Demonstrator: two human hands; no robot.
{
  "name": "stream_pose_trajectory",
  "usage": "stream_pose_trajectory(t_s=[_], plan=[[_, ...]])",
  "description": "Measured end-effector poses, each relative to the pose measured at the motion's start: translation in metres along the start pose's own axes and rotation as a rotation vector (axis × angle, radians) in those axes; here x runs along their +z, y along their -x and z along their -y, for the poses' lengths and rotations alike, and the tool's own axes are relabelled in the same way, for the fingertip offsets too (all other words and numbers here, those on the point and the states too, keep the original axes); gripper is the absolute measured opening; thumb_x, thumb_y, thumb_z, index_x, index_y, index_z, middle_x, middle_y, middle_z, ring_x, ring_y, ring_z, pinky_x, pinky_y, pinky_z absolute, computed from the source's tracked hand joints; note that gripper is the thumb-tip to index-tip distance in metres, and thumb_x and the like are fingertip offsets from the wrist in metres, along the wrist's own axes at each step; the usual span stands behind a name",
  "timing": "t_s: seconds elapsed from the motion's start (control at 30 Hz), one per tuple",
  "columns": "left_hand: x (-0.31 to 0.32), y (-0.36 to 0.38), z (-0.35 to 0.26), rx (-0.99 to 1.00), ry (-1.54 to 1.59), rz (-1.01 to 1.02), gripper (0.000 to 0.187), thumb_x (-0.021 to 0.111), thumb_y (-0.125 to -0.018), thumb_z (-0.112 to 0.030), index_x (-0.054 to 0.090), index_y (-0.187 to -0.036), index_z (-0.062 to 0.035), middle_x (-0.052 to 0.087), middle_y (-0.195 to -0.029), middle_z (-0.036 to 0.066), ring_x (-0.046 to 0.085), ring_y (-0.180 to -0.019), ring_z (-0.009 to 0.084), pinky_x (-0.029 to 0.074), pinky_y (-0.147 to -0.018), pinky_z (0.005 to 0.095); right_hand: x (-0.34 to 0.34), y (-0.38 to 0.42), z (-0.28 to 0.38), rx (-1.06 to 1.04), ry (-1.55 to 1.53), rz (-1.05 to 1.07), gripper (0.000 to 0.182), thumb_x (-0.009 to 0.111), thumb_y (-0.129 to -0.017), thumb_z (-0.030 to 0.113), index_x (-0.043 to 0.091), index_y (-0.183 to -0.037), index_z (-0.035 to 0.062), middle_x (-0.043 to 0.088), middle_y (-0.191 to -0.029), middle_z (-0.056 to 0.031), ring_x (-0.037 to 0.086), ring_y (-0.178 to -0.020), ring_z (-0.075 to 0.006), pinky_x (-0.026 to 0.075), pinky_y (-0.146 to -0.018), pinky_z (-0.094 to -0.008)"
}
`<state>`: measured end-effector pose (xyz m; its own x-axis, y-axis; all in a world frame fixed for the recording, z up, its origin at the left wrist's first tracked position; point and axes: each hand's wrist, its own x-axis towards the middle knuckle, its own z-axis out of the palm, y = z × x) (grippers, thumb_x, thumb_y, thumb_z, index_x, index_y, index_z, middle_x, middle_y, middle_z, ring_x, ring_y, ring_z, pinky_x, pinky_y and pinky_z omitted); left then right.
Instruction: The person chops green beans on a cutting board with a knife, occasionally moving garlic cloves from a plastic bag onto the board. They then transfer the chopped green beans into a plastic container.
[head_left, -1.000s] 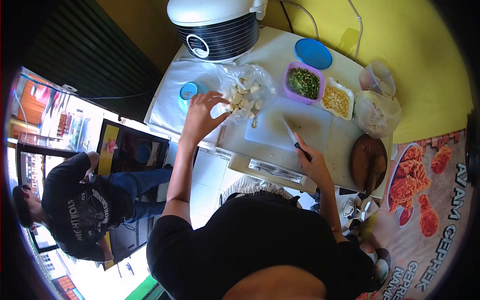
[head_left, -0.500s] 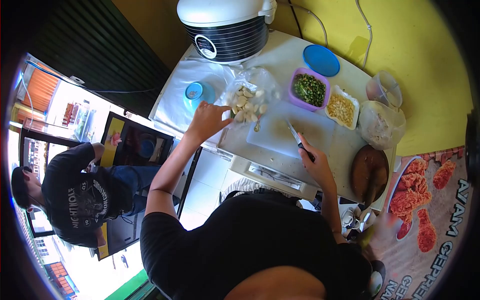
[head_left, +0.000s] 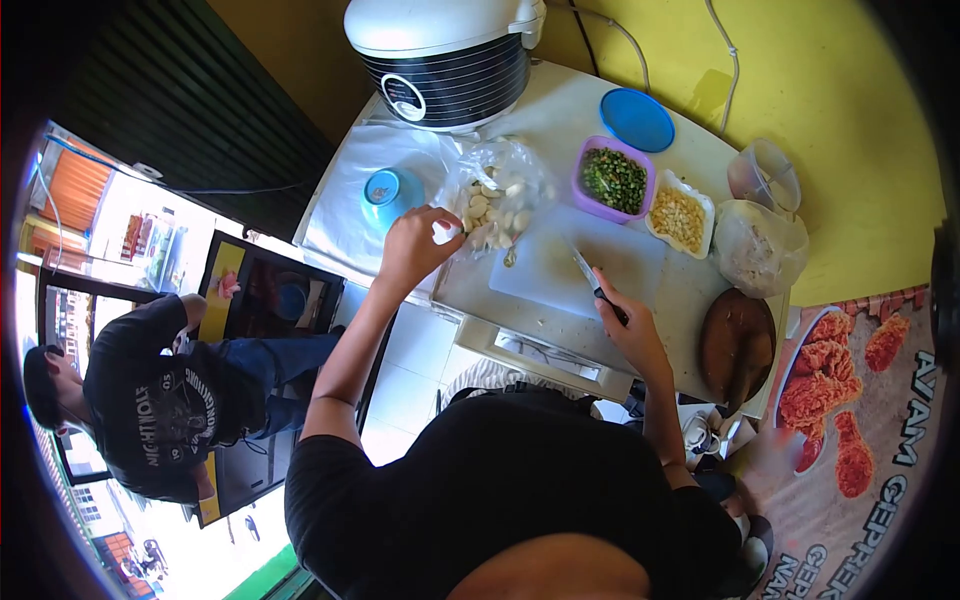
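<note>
Two hands: left [head_left: 415, 245] beside garlic bag [head_left: 500, 190]; right [head_left: 625, 325] gripping knife [head_left: 590, 278].

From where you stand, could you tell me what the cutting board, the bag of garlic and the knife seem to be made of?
The cutting board looks like matte white plastic, flat and pale. The bag of garlic seems thin clear plastic film: crinkled, glossy, cloves visible through it. The knife in the right hand appears to have a grey metal blade and dark handle, probably plastic.

Left hand [head_left: 415, 245]: arm stretched forward, fingers pinched together at the tips.
Right hand [head_left: 625, 325]: arm bent, fingers curled in a closed grip.
</note>
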<state>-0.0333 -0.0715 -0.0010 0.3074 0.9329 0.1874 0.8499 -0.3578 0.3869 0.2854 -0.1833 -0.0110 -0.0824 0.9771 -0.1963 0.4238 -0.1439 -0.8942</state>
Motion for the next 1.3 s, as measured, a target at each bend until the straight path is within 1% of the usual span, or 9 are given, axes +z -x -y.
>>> stream_pose_trajectory(t_s=[0.07, 0.2, 0.33, 0.53, 1.0, 1.1, 1.2, 1.27, 1.3], plan=[[-0.002, 0.002, -0.005, -0.094, 0.260, -0.103, 0.013, 0.073, -0.075, -0.022, 0.072, -0.082, -0.0110, 0.064, -0.080, 0.008, 0.058, -0.073, 0.0241, 0.048, -0.070, 0.0355, 0.002, 0.004, 0.000, -0.009, 0.002, -0.010, 0.045, 0.055, -0.094, 0.014, 0.047, -0.138, 0.0179, 0.041, -0.071, -0.0035, 0.036, -0.065, -0.0097, 0.039, -0.063, -0.0228], [-0.006, 0.000, -0.034, -0.009, 0.449, -0.258, 0.017, 0.074, -0.075, -0.013, 0.067, -0.087, -0.0045, 0.066, -0.087, 0.008, 0.059, -0.075, 0.0205, 0.046, -0.065, 0.0323, 0.004, 0.013, -0.003, 0.013, 0.001, -0.029, 0.045, 0.055, -0.094, 0.015, 0.047, -0.138, 0.0174, 0.041, -0.070, -0.0047, 0.036, -0.065, -0.0101, 0.040, -0.063, -0.0232], [0.022, 0.000, -0.074, 0.049, 0.722, -0.038, 0.015, 0.070, -0.076, -0.011, 0.063, -0.088, -0.0037, 0.067, -0.083, 0.007, 0.061, -0.075, 0.0181, 0.046, -0.063, 0.0302, 0.003, 0.023, -0.001, -0.005, 0.020, -0.061, 0.045, 0.055, -0.094, 0.015, 0.046, -0.138, 0.0172, 0.037, -0.070, -0.0049, 0.036, -0.064, -0.0105, 0.039, -0.062, -0.0236], [0.082, -0.009, -0.108, 0.195, 0.450, 0.081, 0.014, 0.072, -0.077, -0.017, 0.068, -0.087, -0.0086, 0.067, -0.077, 0.005, 0.062, -0.069, 0.0193, 0.050, -0.065, 0.0324, 0.003, 0.032, -0.009, 0.063, 0.005, -0.155, 0.046, 0.054, -0.094, 0.014, 0.044, -0.140, 0.0179, 0.034, -0.067, -0.0047, 0.036, -0.062, -0.0105, 0.039, -0.060, -0.0240], [0.091, -0.002, -0.113, 0.092, 0.608, -0.023, 0.012, 0.076, -0.071, -0.016, 0.073, -0.076, -0.0053, 0.065, -0.070, 0.007, 0.061, -0.065, 0.0185, 0.050, -0.063, 0.0309, 0.016, 0.042, -0.010, -0.055, 0.015, -0.183, 0.049, 0.053, -0.094, 0.014, 0.041, -0.142, 0.0210, 0.035, -0.063, -0.0076, 0.037, -0.059, -0.0117, 0.040, -0.059, -0.0249], [0.093, -0.002, -0.114, 0.078, 0.607, -0.052, 0.012, 0.076, -0.070, -0.016, 0.073, -0.074, -0.0054, 0.064, -0.069, 0.006, 0.061, -0.064, 0.0187, 0.049, -0.062, 0.0315, 0.017, 0.043, -0.010, -0.063, 0.083, -0.184, 0.050, 0.053, -0.094, 0.013, 0.041, -0.142, 0.0211, 0.038, -0.060, -0.0098, 0.037, -0.056, -0.0140, 0.041, -0.058, -0.0261], [0.091, -0.001, -0.114, 0.069, 0.614, -0.049, 0.012, 0.076, -0.070, -0.016, 0.072, -0.073, -0.0056, 0.063, -0.069, 0.006, 0.060, -0.064, 0.0189, 0.048, -0.062, 0.0320, 0.020, 0.045, -0.010, -0.064, 0.154, -0.190, 0.051, 0.052, -0.093, 0.011, 0.041, -0.142, 0.0206, 0.046, -0.059, -0.0170, 0.046, -0.050, -0.0214, 0.044, -0.057, -0.0304], [0.090, -0.003, -0.114, 0.072, 0.609, -0.041, 0.012, 0.076, -0.070, -0.017, 0.072, -0.072, -0.0056, 0.063, -0.068, 0.006, 0.060, -0.065, 0.0190, 0.048, -0.062, 0.0322, 0.025, 0.046, -0.011, -0.126, 0.239, -0.207, 0.054, 0.050, -0.092, 0.010, 0.037, -0.144, 0.0206, 0.054, -0.064, -0.0230, 0.057, -0.054, -0.0332, 0.047, -0.059, -0.0380], [0.090, -0.003, -0.113, 0.090, 0.583, -0.034, 0.012, 0.075, -0.070, -0.017, 0.072, -0.072, -0.0055, 0.063, -0.068, 0.006, 0.060, -0.065, 0.0191, 0.048, -0.062, 0.0323, 0.027, 0.045, -0.012, -0.130, 0.241, -0.207, 0.054, 0.050, -0.092, 0.010, 0.037, -0.144, 0.0206, 0.054, -0.064, -0.0230, 0.057, -0.054, -0.0332, 0.047, -0.059, -0.0380]])
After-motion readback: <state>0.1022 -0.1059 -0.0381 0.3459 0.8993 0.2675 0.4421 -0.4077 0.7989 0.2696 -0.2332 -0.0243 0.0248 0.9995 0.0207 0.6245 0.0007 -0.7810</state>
